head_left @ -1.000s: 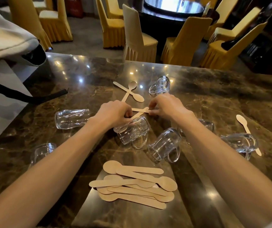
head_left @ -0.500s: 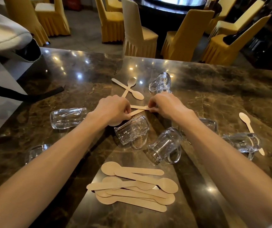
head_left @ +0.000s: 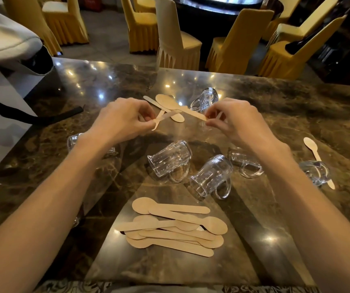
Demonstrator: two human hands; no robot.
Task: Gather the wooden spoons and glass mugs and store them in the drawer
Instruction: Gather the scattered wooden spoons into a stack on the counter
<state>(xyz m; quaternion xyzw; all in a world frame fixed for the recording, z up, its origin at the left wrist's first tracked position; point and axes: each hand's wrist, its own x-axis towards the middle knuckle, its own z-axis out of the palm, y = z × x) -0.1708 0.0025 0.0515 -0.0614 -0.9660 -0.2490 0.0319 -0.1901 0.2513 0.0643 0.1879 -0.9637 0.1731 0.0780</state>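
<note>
My left hand (head_left: pixel 125 119) pinches the handle of a wooden spoon (head_left: pixel 166 115), raised above the table and blurred. My right hand (head_left: pixel 233 121) pinches the handle end of a second wooden spoon (head_left: pixel 170 102), whose bowl points far left. Two more spoons (head_left: pixel 178 118) lie crossed on the table beneath them. A pile of several wooden spoons (head_left: pixel 174 227) lies near me. Glass mugs lie on their sides: one in the middle (head_left: pixel 170 158), one beside it (head_left: pixel 211 176), one under my right forearm (head_left: pixel 246 163), one at the right (head_left: pixel 315 172), one at the back (head_left: pixel 205 99).
Another mug (head_left: pixel 72 140) lies partly hidden by my left forearm. A lone spoon (head_left: pixel 311 144) lies at the right, its handle under the right mug. The marble table (head_left: pixel 275 106) has a grey bag (head_left: pixel 5 43) with a black strap (head_left: pixel 49 117) at its left. Covered chairs (head_left: pixel 176 45) stand beyond.
Both hands have risen off the table, each lifting one of the two spoons they were touching. The mugs and the spoon pile have not moved.
</note>
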